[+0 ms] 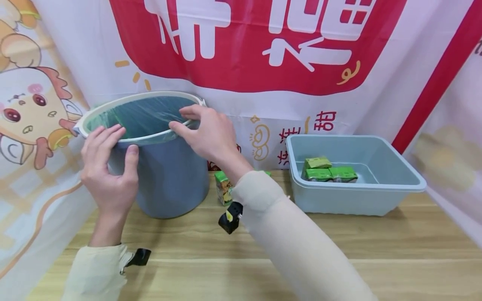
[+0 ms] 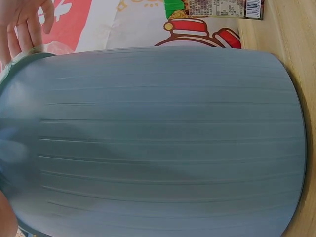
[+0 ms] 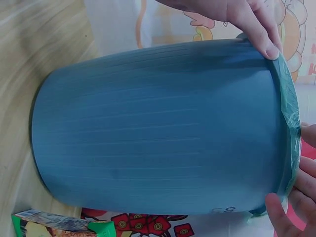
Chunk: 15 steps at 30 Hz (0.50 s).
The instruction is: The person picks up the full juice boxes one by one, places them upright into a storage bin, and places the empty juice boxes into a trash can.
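Note:
A blue-grey trash can (image 1: 169,179) stands upright at the left, with a thin green plastic liner (image 1: 132,113) inside it and folded over its rim. A pale ring (image 1: 150,138) runs round the mouth. My left hand (image 1: 109,167) holds the front-left rim, fingers over the top and thumb outside; the right wrist view shows that thumb (image 3: 270,52) on the lined edge. At the right side of the mouth my right hand (image 1: 211,129) grips the rim, thumb and fingers on either side of the edge. The can's bottom inside is hidden.
To the right, a light blue plastic basket (image 1: 357,200) holds small green cartons (image 1: 318,174). Another green carton (image 1: 224,188) stands beside the can, partly behind my right forearm. Printed cloth (image 1: 241,100) hangs behind the wooden table (image 1: 188,259).

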Tool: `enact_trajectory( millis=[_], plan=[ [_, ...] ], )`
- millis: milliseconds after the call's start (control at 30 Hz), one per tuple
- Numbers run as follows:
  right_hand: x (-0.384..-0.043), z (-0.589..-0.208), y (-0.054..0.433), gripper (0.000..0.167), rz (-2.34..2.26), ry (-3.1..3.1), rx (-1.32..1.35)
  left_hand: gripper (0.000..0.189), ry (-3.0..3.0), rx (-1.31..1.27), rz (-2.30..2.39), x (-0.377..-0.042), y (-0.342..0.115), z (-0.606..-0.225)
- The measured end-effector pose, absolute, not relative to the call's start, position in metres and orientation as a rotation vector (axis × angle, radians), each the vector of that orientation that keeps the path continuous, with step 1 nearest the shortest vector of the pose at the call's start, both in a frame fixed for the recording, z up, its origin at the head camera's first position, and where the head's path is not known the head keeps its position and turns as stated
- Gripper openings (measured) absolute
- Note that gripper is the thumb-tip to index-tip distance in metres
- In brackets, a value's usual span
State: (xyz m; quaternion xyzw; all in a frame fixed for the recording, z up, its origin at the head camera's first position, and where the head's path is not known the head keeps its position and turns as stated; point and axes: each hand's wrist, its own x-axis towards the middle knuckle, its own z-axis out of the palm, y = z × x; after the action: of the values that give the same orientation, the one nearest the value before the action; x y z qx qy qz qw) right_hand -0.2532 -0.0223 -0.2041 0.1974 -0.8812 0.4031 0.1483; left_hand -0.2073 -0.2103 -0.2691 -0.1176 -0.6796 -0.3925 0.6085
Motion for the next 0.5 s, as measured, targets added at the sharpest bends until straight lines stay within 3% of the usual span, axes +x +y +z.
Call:
enact_trajectory(
  millis=[500],
  plan=[
    [-0.253,-0.221,0.01,0.049,1.563,-2.205,0.905,0.04,-1.6,-0.259,-0.897,-0.216,-0.224,-0.278]
  ],
)
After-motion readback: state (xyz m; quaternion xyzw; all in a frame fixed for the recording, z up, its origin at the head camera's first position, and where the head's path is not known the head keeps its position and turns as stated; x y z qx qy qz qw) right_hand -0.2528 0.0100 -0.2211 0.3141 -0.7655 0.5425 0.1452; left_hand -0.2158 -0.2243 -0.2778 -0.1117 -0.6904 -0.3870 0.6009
